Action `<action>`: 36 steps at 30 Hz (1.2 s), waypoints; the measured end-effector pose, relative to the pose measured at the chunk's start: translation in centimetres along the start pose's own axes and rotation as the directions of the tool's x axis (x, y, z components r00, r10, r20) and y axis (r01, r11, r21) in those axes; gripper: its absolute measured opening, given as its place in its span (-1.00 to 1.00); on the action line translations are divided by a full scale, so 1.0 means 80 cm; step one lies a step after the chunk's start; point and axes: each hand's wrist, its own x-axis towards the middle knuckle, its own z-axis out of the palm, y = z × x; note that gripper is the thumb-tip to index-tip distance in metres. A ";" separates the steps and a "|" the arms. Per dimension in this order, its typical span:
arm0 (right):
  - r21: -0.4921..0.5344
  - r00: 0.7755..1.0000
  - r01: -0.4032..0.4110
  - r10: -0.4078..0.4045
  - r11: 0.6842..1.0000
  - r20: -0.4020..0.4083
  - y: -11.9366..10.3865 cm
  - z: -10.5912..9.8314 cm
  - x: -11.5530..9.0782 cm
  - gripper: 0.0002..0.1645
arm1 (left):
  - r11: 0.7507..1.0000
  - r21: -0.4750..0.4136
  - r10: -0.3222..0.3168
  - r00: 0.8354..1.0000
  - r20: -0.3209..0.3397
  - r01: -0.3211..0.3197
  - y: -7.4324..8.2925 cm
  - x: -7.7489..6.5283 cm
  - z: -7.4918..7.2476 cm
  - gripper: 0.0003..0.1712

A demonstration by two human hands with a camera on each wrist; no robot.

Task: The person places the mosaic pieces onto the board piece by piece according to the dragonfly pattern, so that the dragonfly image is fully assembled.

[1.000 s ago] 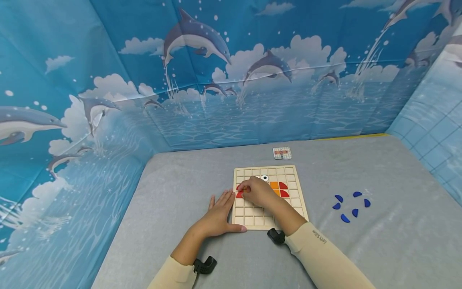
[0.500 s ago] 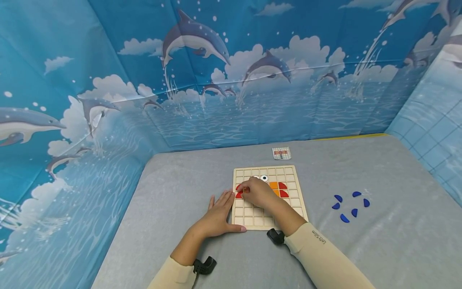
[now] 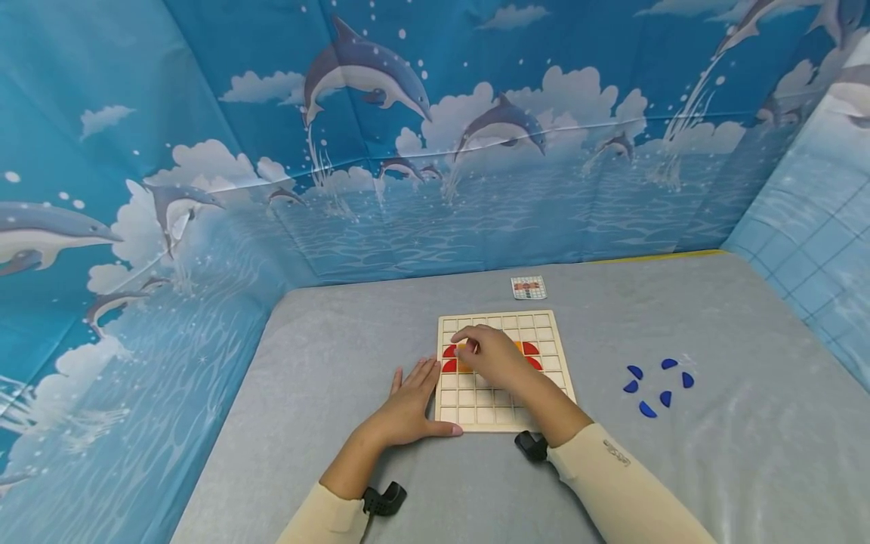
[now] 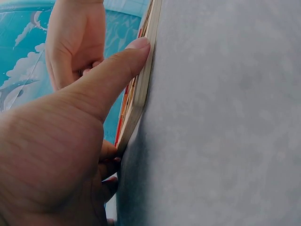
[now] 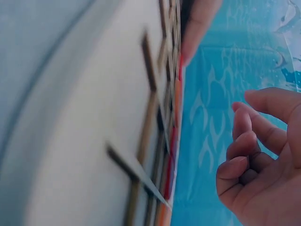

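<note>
Left hand: fingers straight at wooden board's left edge, thumb on near edge. Right hand: above board, fingers loosely bent, thumb and forefinger apart. Board flat on grey cloth, red pieces in grid. Blue pieces to right; card beyond.

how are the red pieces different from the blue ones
The red pieces sit in squares of the wooden board, while the blue pieces lie loose on the grey surface. The visible red pieces form neat pairs on two sides; the blue pieces are scattered at varied angles. Both kinds are small, with a curved edge.
</note>
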 end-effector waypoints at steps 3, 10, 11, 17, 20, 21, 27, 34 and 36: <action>0.013 1.000 -0.006 0.007 1.000 -0.009 0.001 -0.013 -0.004 -0.67 | 1.000 0.000 -0.002 1.000 -0.001 0.002 0.000 0.002 0.001 0.40; 0.030 0.999 -0.021 0.022 0.999 -0.041 0.015 -0.051 -0.016 -0.70 | 1.000 -0.021 -0.006 1.000 -0.005 0.006 -0.001 0.004 0.002 0.39; 0.038 0.999 -0.024 0.026 0.999 -0.047 0.018 -0.056 -0.018 -0.71 | 1.000 -0.022 -0.009 1.000 -0.002 0.009 -0.001 0.003 0.002 0.39; 0.046 0.996 -0.047 0.050 0.998 -0.071 0.038 -0.090 -0.035 -0.71 | 1.000 -0.020 -0.005 1.000 -0.003 0.005 -0.003 0.003 0.006 0.39; 0.042 0.995 -0.069 0.072 0.997 -0.066 0.050 -0.106 -0.044 -0.69 | 1.000 -0.024 -0.005 1.000 -0.001 0.005 -0.004 0.003 0.007 0.39; 0.043 0.995 -0.078 0.080 0.996 -0.062 0.053 -0.111 -0.047 -0.68 | 1.000 -0.024 -0.006 1.000 0.001 0.006 -0.004 0.003 0.007 0.39; 0.020 0.992 -0.118 0.119 0.993 -0.046 0.076 -0.141 -0.059 -0.65 | 1.000 -0.024 -0.009 1.000 0.002 0.010 -0.005 0.003 0.005 0.38; -0.023 0.987 -0.161 0.160 0.987 -0.014 0.109 -0.174 -0.078 -0.61 | 1.000 -0.015 -0.011 1.000 0.010 0.011 -0.004 0.004 0.004 0.38; -0.038 0.985 -0.173 0.173 0.984 -0.003 0.118 -0.180 -0.083 -0.59 | 1.000 -0.016 -0.013 1.000 0.010 0.013 -0.004 0.004 0.004 0.38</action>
